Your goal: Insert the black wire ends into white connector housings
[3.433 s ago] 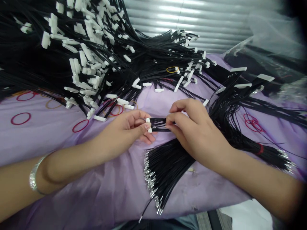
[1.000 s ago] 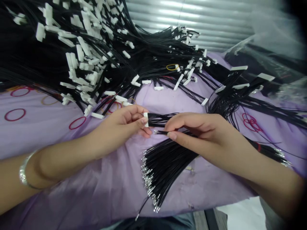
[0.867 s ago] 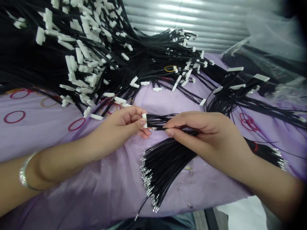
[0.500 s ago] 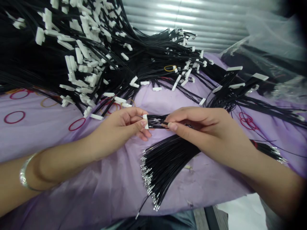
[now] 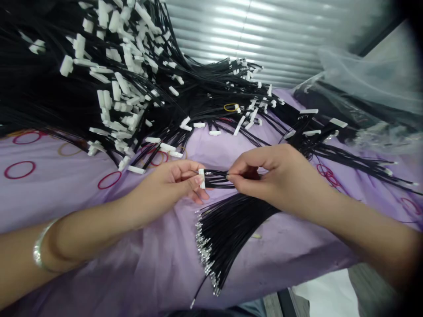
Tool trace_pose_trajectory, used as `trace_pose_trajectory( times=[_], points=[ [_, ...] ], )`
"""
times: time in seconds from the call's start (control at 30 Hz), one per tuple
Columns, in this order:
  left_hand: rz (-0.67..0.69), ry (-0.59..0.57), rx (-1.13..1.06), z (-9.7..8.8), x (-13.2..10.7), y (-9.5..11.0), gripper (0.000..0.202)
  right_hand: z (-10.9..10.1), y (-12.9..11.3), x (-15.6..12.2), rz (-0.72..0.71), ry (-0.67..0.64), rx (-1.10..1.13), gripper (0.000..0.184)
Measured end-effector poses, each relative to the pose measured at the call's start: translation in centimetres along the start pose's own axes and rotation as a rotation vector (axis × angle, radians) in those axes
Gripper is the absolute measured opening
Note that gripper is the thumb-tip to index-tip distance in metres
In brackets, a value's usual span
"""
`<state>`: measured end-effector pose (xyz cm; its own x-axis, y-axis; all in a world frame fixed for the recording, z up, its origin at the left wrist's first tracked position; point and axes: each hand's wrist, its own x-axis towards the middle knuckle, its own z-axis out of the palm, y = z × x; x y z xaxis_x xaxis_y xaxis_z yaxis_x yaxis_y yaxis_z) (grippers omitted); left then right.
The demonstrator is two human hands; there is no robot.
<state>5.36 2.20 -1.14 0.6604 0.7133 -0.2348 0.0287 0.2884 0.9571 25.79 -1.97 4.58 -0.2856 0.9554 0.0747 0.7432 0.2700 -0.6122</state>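
Observation:
Between thumb and fingers, my left hand [image 5: 180,180] grips a white plastic connector [image 5: 202,178] held upright. Several black wires [image 5: 220,185] run from it to the right, under my right hand [image 5: 271,171]. The thumb and forefinger of that hand pinch a thin black wire close to the connector; its tip is hard to make out. Just below both hands, a fanned bundle of black wires [image 5: 234,233] lies on the purple cloth, its bare silvery terminals [image 5: 205,253] facing left. One wire of the bundle sticks out toward the front edge.
A large heap of black cables with white connectors [image 5: 128,105] fills the back left. More connector-ended cables [image 5: 309,132] lie at right, near a clear plastic bag [image 5: 360,83]. Red rubber bands [image 5: 20,170] rest on the purple cloth [image 5: 139,251]. Blinds [image 5: 238,35] stand behind.
The view has shifted slightly, so the hands appear a little lower. My right hand's fingers have moved closer to the connector, still pinching a wire. My left hand keeps its grip.

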Motion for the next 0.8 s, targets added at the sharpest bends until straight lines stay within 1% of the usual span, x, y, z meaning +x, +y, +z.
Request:
trace_pose_trajectory(
  times=[0.07,0.17,0.27,0.33,0.43,0.53,0.6,0.67,0.8],
  points=[
    [-0.010,0.001,0.002,-0.1,0.0,0.0,0.008,-0.3,-0.2,-0.6,-0.051,0.001,-0.038,0.013],
    [-0.025,0.010,-0.011,-0.1,0.1,0.1,0.005,-1.3,-0.4,-1.6,-0.143,-0.017,-0.151,0.014],
    [-0.042,0.016,-0.008,0.0,0.2,0.1,0.003,-1.7,-0.5,-1.8,-0.173,-0.020,-0.208,0.014],
    [-0.036,0.014,-0.002,0.0,0.3,0.1,0.003,-1.2,-0.3,-1.5,-0.197,0.015,-0.211,0.014],
    [-0.025,0.004,-0.011,-0.2,0.3,-0.1,0.004,0.1,0.4,-0.6,-0.217,0.065,-0.174,0.013],
    [-0.037,-0.009,-0.068,-0.5,0.4,-0.2,0.006,1.0,1.4,0.0,-0.161,0.040,-0.063,0.012],
    [-0.048,-0.025,-0.110,-0.7,0.4,-0.2,0.006,1.2,1.9,0.1,-0.149,0.012,0.004,0.013],
    [-0.057,-0.049,-0.135,-0.9,0.4,-0.2,0.006,1.2,2.1,0.0,-0.165,0.010,0.028,0.013],
    [-0.058,-0.068,-0.143,-0.9,0.4,-0.1,0.006,1.3,2.2,-0.3,-0.214,0.045,-0.019,0.013]
  ],
)
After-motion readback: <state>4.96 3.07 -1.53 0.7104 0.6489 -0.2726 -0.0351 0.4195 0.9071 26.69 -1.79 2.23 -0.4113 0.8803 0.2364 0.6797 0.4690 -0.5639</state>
